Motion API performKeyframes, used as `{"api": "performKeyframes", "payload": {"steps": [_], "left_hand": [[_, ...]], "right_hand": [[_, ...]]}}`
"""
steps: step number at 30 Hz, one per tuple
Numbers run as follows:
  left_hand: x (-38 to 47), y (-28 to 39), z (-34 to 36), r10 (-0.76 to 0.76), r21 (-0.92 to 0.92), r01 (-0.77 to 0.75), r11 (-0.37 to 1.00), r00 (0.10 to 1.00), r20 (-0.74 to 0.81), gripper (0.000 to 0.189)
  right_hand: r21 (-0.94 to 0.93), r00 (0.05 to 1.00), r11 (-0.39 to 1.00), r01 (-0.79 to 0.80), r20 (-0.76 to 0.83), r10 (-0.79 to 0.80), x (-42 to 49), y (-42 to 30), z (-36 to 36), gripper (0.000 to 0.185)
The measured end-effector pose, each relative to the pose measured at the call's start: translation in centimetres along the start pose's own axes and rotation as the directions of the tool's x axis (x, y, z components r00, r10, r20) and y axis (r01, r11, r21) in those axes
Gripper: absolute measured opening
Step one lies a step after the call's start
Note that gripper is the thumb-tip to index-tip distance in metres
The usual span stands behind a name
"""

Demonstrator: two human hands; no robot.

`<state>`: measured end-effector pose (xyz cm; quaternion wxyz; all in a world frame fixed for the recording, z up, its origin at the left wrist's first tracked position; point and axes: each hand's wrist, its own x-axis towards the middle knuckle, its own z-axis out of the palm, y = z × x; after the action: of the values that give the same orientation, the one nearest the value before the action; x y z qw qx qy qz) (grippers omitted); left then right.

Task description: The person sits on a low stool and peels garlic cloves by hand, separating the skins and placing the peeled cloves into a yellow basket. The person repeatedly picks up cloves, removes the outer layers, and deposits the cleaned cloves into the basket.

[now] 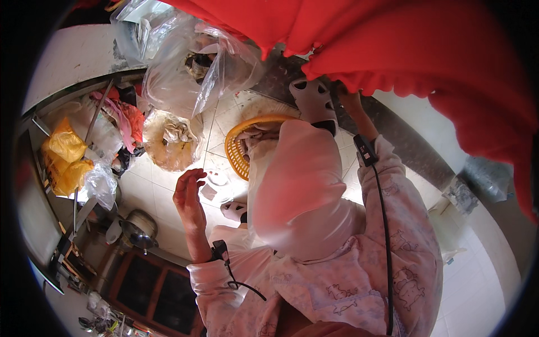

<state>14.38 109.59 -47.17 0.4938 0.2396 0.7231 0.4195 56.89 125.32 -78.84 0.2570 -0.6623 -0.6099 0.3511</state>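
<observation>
My left hand (190, 202) is raised over the tiled floor with its fingers loosely curled, and I see nothing held in it. My right hand (350, 100) reaches to the right of a light clog (313, 101); its fingers are mostly hidden behind a ruffled red cloth (404, 46) hanging across the top. Between my arms, a translucent whitish plastic sheet (294, 202) covers my lap. Beyond my knee stands an orange plastic basket (236, 153), partly hidden by the sheet, with greyish-brown contents I cannot identify.
A clear plastic bag (177, 80) bulges at upper left. Below it is a round plastic-lined container (170, 147) with crumpled matter inside. Yellow bags (67, 156) lie beside a metal frame. A steel pot (140, 229) stands lower left. A black cable (385, 236) runs along my right sleeve.
</observation>
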Motion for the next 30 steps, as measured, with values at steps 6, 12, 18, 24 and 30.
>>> {"api": "performKeyframes", "payload": {"steps": [6,12,18,24,30], "left_hand": [[-0.5,-1.1,-1.6,-0.039,-0.015,0.039,0.999,0.999,-0.024,0.021],[-0.5,-1.0,-2.1,-0.031,-0.050,0.030,0.998,0.999,-0.017,0.021],[-0.4,0.0,-1.4,-0.039,-0.045,0.037,0.998,0.998,-0.043,0.020],[-0.4,0.8,-1.1,0.011,-0.006,-0.012,1.000,1.000,-0.027,0.020],[-0.9,2.1,-0.1,0.101,0.002,-0.101,0.995,0.995,-0.005,0.019]], "right_hand": [[0.134,0.909,0.905,-0.404,0.170,0.381,-0.3,-4.1,0.3,0.031],[-0.072,0.766,0.808,-0.585,0.279,0.579,2.6,-5.6,1.0,0.033],[0.058,0.678,0.696,-0.716,0.292,0.674,3.7,-4.1,1.8,0.031],[0.326,0.748,0.686,-0.650,0.119,0.653,3.5,-2.9,0.6,0.029],[0.702,0.787,0.466,-0.538,0.222,0.576,1.8,-7.2,-4.8,0.027]]}}
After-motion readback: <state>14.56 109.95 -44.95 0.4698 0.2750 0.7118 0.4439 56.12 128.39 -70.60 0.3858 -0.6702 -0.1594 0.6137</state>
